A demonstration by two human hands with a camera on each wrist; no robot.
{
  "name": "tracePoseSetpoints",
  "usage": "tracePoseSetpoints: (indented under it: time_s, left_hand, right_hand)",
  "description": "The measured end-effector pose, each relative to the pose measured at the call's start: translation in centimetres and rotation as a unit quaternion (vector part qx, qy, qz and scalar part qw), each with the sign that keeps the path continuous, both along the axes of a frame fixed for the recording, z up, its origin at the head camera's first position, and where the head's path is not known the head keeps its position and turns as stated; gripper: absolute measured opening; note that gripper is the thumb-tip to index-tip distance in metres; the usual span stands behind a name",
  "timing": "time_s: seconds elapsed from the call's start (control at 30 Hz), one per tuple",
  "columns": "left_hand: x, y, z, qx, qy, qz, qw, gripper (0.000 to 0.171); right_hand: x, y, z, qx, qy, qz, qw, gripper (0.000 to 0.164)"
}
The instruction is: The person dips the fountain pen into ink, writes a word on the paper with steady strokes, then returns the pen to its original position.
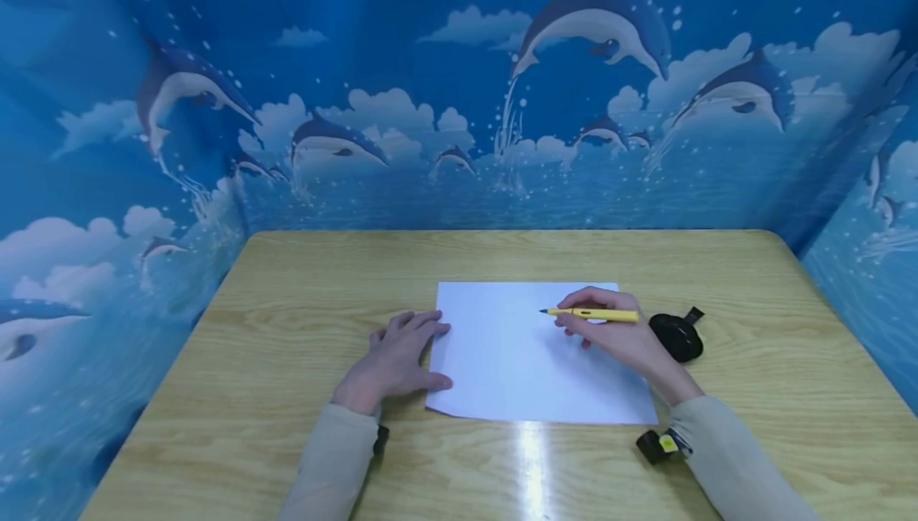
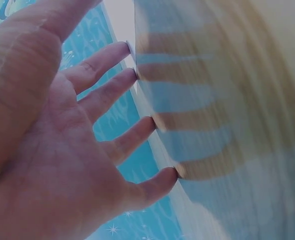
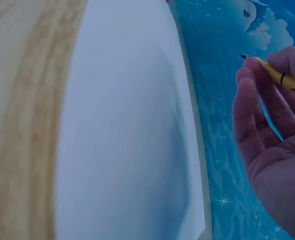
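Note:
A white sheet of paper [image 1: 502, 354] lies on the wooden table. My left hand [image 1: 398, 358] rests at its left edge with fingers spread, thumb and a fingertip on the paper. In the left wrist view the left hand [image 2: 67, 145] has its fingertips down on the table surface. My right hand [image 1: 610, 326] pinches a yellow fountain pen [image 1: 602, 315] between thumb and fingers, above the right part of the sheet. The pen's dark nib points left. In the right wrist view the right hand [image 3: 272, 135] holds the pen [image 3: 277, 77] with its nib apart from the paper.
A black pouch-like item [image 1: 676, 336] with a small tab lies right of the paper, partly behind the right wrist. The wooden table [image 1: 323, 282] has a curtain [image 1: 402, 131] printed with dolphins behind it and at both sides. Black wrist cameras [image 1: 653, 447] sit below the sleeves.

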State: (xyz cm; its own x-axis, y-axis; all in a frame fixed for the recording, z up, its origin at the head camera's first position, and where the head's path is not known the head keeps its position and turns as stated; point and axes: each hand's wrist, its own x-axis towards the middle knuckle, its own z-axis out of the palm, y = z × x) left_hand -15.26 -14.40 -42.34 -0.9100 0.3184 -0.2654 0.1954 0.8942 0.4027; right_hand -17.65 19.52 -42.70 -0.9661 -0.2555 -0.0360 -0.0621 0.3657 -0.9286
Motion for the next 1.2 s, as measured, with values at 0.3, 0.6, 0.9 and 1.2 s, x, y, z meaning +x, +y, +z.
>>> tracePoseSetpoints:
  time_s: [0.3,0.6,0.9,1.2]
  left_hand:
    - [0.1,-0.1,-0.1,0.001,0.001,0.000,1.0000,0.077]
    - [-0.1,0.1,0.1,-0.001,-0.005,0.003,1.0000,0.077]
    - [-0.3,0.2,-0.1,-0.005,-0.006,0.003,1.0000,0.076]
    - [-0.2,0.4,0.0,-0.022,-0.014,0.008,0.9996,0.078]
  right_hand:
    - [-1.1,-1.3,0.0,-0.017,-0.014,0.014,1.000,0.030]
    - [-2.2,-2.7,-0.7,-0.034,-0.023,0.027,0.999,0.030]
    - [-2.9,-4.2,-1.1,-0.038,-0.033,0.024,0.998,0.026]
    - [-3.5,-5.9,-1.3,-0.038,-0.041,0.028,0.998,0.021]
